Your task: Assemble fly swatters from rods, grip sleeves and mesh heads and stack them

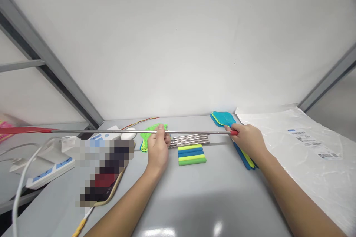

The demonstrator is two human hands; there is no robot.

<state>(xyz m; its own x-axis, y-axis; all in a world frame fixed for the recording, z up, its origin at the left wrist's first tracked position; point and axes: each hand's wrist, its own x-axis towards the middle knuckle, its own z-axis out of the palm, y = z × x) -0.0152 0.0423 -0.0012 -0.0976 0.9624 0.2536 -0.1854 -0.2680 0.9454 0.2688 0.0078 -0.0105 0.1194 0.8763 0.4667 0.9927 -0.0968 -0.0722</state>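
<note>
A red fly swatter (133,131) with a long thin metal rod stretches level across the view, its red head running off the left edge. My left hand (158,148) is closed around the middle of the rod. At the other end my right hand (249,139) grips the red handle, mostly hidden by the fingers. Behind my left hand lie green and blue swatter heads (147,137) and several metal rods (191,140). Below these sit yellow, blue and green handles (191,155) in a row. Blue and yellow swatters (224,117) lie partly under my right hand.
On the left are a phone (111,177), its picture partly blurred, white power strips (51,174) with cables, and a white mouse-like object (128,133). White plastic wrapping (306,170) with a label covers the right side. A white wall (178,44) stands behind the grey table (217,189).
</note>
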